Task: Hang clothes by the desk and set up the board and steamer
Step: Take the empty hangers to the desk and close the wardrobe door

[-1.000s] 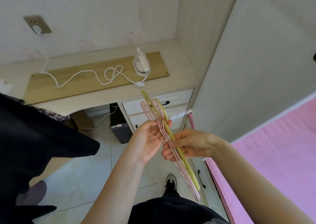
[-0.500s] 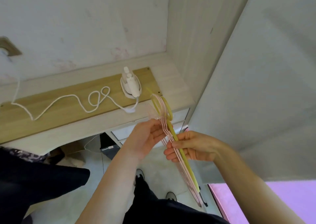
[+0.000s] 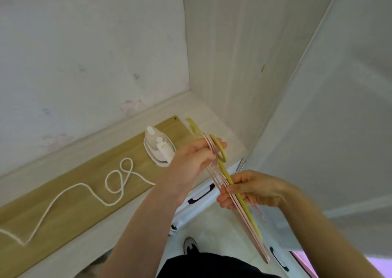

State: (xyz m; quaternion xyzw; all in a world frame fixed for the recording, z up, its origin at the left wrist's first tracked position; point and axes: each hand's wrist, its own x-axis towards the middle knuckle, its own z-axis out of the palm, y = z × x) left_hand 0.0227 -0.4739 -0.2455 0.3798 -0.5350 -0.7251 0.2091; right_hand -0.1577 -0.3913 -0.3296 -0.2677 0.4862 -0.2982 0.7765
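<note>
I hold a bunch of thin hangers (image 3: 244,214), several pink and one yellow-green, edge-on in front of me above the desk's right end. My left hand (image 3: 191,163) grips the hooks at the top. My right hand (image 3: 252,190) pinches the bunch lower down, at the shoulders. A small white steamer (image 3: 159,148) stands on the wooden board (image 3: 70,205) that lies flat on the pale desk (image 3: 212,120). Its white cord (image 3: 84,192) loops leftward over the board.
White drawers with black handles (image 3: 201,195) sit under the desk's right end. A pale cabinet side (image 3: 244,54) and a grey panel (image 3: 339,108) rise on the right. My shoe (image 3: 191,246) stands on the tiled floor; pink bedding (image 3: 377,265) shows at bottom right.
The view has tilted up and to the right, so the dark clothes at left have left the picture. Both hands with the hangers have risen toward the desk's right end.
</note>
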